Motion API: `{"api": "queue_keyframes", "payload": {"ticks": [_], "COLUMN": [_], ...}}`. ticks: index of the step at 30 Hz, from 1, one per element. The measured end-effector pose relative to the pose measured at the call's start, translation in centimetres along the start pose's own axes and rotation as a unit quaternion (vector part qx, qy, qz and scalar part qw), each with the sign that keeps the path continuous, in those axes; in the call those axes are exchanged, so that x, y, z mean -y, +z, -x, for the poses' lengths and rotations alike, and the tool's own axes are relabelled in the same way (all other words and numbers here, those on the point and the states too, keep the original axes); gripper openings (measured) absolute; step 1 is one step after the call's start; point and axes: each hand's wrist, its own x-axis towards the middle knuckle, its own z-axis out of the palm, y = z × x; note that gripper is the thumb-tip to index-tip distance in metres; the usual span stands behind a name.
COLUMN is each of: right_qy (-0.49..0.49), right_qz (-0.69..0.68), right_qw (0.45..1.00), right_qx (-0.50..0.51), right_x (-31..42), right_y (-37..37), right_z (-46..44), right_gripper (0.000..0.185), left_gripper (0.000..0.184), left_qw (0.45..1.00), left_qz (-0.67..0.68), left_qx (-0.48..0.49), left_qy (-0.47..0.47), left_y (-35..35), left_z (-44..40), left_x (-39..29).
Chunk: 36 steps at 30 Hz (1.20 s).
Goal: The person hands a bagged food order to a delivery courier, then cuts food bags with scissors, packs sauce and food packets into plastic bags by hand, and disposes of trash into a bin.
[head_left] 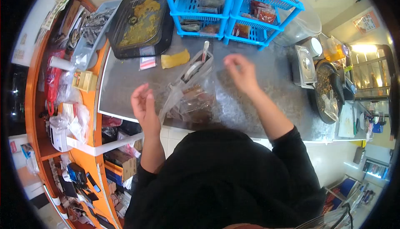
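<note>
Grey metal worktop (271,118), one, its pale-trimmed left edge slanting beside an orange shelf unit (100,143); the near edge runs in front of the person's black top.

Counted along the back: two blue plastic racks (228,8) side by side, stocked with packets; one black tray (116,47) with yellow residue, to their left. Before the tray: one small red-and-white packet (147,63) and one yellow piece (175,59), material unclear.

One clear plastic bag (196,104), brownish contents, lies on the worktop between the two hands, close to the near edge. At its upper end, one pale-handled tool (205,50); kind not readable from where I stand.

Left hand (143,104): just left of the bag, fingers apart from thumb, nothing seen in the grip; contact with the film cannot be told. Right hand (242,74): above the worktop, right of the bag, fingers half bent, nothing seen in them.

Room for moving: a broad stretch of metal right of the bag, reaching to one steel container (307,66) and one dark pan (323,79).
</note>
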Motion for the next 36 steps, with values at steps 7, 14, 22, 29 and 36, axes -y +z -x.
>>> {"api": "queue_keyframes", "payload": {"ticks": [7, 14, 22, 29, 36], "right_qy": [-0.053, 0.056, -0.003, 0.011, 0.059], "right_qz": [0.136, 0.295, 0.214, 0.048, -0.037], "right_qw": [0.953, 0.864, 0.917, 0.962, 0.956], "right_qx": [0.265, 0.404, 0.337, 0.267, 0.285], "right_x": [2.7, 1.9, 3.1, 4.4, 1.1], "right_y": [6.8, 7.0, 7.3, 6.4, 5.6], "right_z": [4.9, 6.5, 10.0, 12.5, 15.3], "right_gripper": [0.016, 0.040, 0.087, 0.084, 0.066], "left_gripper": [0.063, 0.045, 0.016, 0.013, 0.013], "left_qw": [0.973, 0.955, 0.963, 0.978, 0.958], "left_qz": [-0.166, -0.116, -0.056, 0.031, 0.175], "left_qx": [0.099, 0.183, 0.178, 0.136, 0.131], "left_qy": [-0.123, -0.202, -0.197, -0.158, -0.184], "left_y": [-3.7, -2.3, -0.3, 3.0, 6.2], "left_z": [3.0, 3.6, 5.8, 7.6, 8.5], "left_x": [9.3, 11.3, 13.1, 10.8, 6.9]}}
